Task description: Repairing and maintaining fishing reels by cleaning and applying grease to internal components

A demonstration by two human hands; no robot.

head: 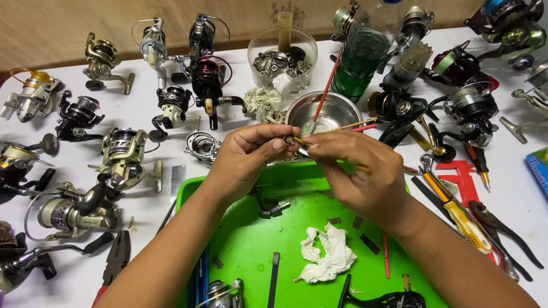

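A: Item one, the held piece?

B: Small brass-coloured metal part (290, 139), short and roughly cylindrical, dull sheen. Located above the far rim of the green plastic tray (240, 239), at the centre of the view. Its long axis appears to run from 9 to 3 o'clock; which end leads, I cannot tell, fingers cover most of it.

A: Who holds it?

B: Left hand (245, 157), fingers closed, pinching the part between thumb and fingertips. Right hand (359, 171) is closed around a thin wooden-handled brush (342, 126), its stick running from the part toward 3 o'clock, slightly raised at the far end.

A: Items adjacent?

B: Steel bowl (325, 114), round, polished, at 12 o'clock from the hands. A red-handled brush (326, 91) leans in it, pointing to 1 o'clock. Crumpled white tissue (325, 256) on the tray at 6 o'clock, soft, creased. Small dark crank part (269, 208) on the tray at 7 o'clock.

A: Surroundings?

B: Spinning fishing reels (123, 157), metal and black plastic, spread from 8 to 2 o'clock on the white table (142, 120). Yellow-handled screwdriver (462, 219) and dark pliers (505, 231) at 4 o'clock. Green plastic bottle (362, 57) at 1 o'clock.
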